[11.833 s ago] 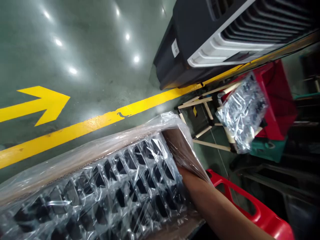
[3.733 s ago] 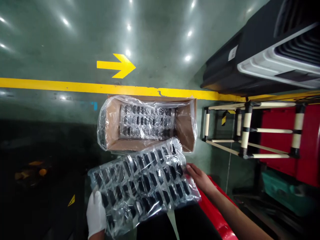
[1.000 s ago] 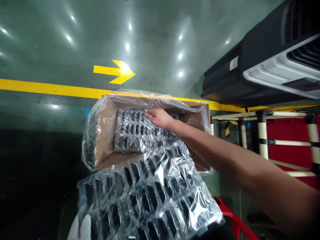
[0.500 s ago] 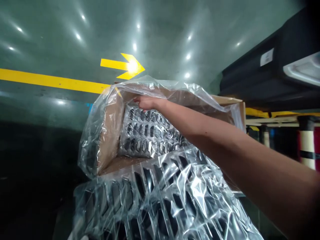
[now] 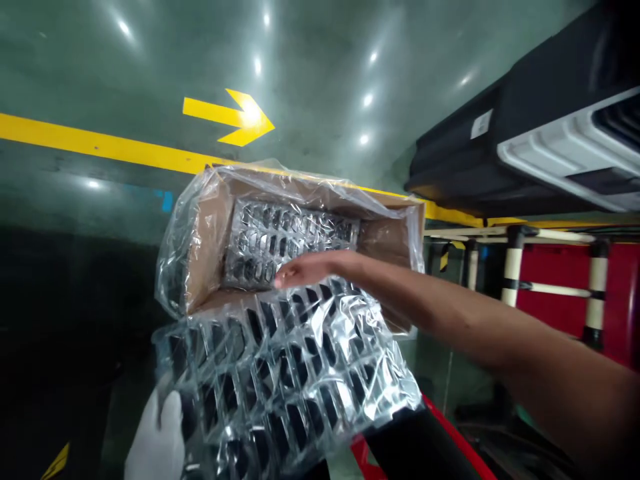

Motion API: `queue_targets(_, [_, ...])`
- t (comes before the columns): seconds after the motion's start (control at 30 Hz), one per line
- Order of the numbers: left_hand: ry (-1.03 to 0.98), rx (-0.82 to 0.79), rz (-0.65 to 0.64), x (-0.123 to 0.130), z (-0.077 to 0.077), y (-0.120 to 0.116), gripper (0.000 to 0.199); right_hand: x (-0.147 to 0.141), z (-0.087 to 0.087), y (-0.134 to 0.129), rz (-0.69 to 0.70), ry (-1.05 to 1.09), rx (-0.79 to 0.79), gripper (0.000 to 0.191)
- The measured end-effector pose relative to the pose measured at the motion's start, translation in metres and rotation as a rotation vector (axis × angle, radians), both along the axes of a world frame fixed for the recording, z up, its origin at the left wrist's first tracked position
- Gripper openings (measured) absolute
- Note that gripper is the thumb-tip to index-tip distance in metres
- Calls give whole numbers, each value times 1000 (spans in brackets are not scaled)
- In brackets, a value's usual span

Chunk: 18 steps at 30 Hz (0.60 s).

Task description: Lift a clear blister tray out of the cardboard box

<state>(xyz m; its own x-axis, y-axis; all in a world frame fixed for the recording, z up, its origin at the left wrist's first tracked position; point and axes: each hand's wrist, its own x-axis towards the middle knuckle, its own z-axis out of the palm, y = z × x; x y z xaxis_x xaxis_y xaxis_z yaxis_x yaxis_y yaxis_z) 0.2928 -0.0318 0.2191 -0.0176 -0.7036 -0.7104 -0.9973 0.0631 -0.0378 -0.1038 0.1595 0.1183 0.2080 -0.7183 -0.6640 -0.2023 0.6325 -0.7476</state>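
My left hand (image 5: 159, 437), in a white glove, grips the near left corner of a tray of small black parts wrapped in clear plastic (image 5: 290, 367). My bare right hand (image 5: 305, 270) reaches out flat, fingers together, over the tray's far edge and holds nothing. Just beyond stands an open cardboard box (image 5: 210, 247) lined with clear plastic. A second wrapped tray of parts (image 5: 280, 240) lies inside it.
The green floor carries a yellow line (image 5: 100, 143) and a yellow arrow (image 5: 230, 117). A black and white machine housing (image 5: 540, 140) sits at the right, with a pipe rack (image 5: 515, 267) and red crates (image 5: 560, 287) below it. A red edge (image 5: 450, 440) runs under my right arm.
My right hand has drawn back from the box's far plastic liner to just above the held tray's far edge. The view has dropped and pulled back a little.
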Motion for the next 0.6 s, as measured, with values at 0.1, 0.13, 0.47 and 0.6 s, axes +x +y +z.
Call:
queue_targets(0.1, [208,-3,-11,-8,3,10,65,29,5,7,84,81,-32,63])
queue_targets(0.13, [253,4,14,-7,3,11,64,35,3,6,103,124,-48,57])
queue_targets(0.47, [550,110,79,-35,20,9,59,3,61,54,-32,107,-14,55])
queue_targets(0.6, [687,225,96,-84,44,4,57,-10,116,105,-257,45,18,58])
